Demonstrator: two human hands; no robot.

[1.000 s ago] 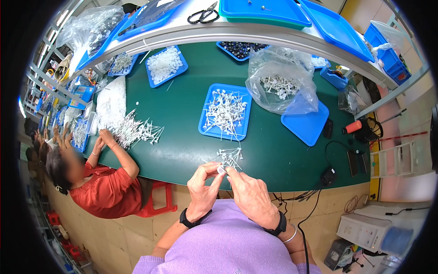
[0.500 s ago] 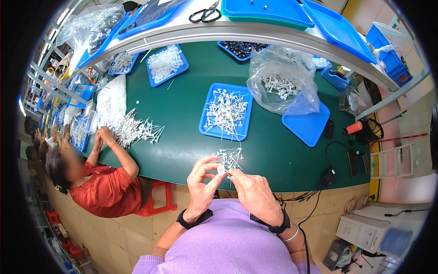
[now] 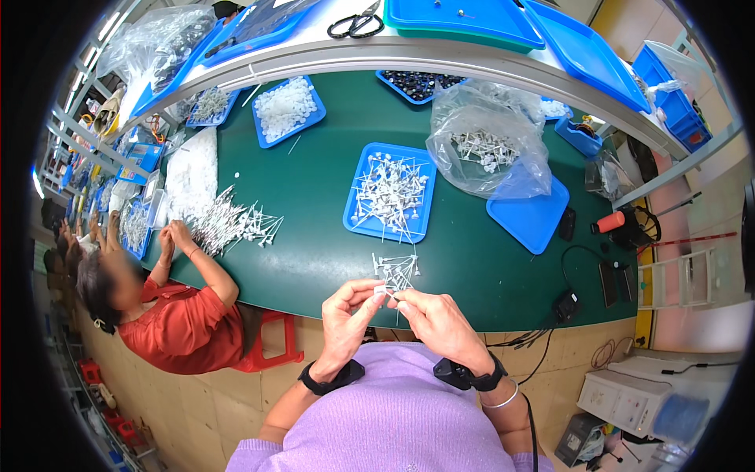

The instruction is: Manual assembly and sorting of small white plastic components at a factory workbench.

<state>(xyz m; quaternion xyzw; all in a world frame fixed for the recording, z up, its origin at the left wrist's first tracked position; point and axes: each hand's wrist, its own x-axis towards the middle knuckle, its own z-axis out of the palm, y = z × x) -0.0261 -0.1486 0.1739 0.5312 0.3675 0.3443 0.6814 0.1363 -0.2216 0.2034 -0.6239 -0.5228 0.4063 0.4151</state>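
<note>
My left hand (image 3: 346,315) is closed, pinching a small white cap-like piece (image 3: 381,290) between thumb and fingertips. Right beside it my right hand (image 3: 437,318) is closed too, thumb against forefinger at a thin stem (image 3: 392,296) that reaches toward the white piece. Whether stem and cap are joined cannot be made out. Just beyond my fingertips lies a small pile of thin stems with whitish heads (image 3: 403,270) on the green table. Farther off, a blue tray (image 3: 347,214) holds many more such headed stems (image 3: 389,189).
A clear plastic bag (image 3: 472,110) with stems lies beside an upturned-looking blue tray (image 3: 525,220). At back left a blue tray (image 3: 272,144) carries white caps. To my left a co-worker in red (image 3: 189,330) handles parts near a heap of stems (image 3: 236,224). A shelf edge (image 3: 409,59) spans the back.
My left fingers have curled in and the white piece has turned, its round face less visible. My right hand has shifted slightly, its wrist rotating.
</note>
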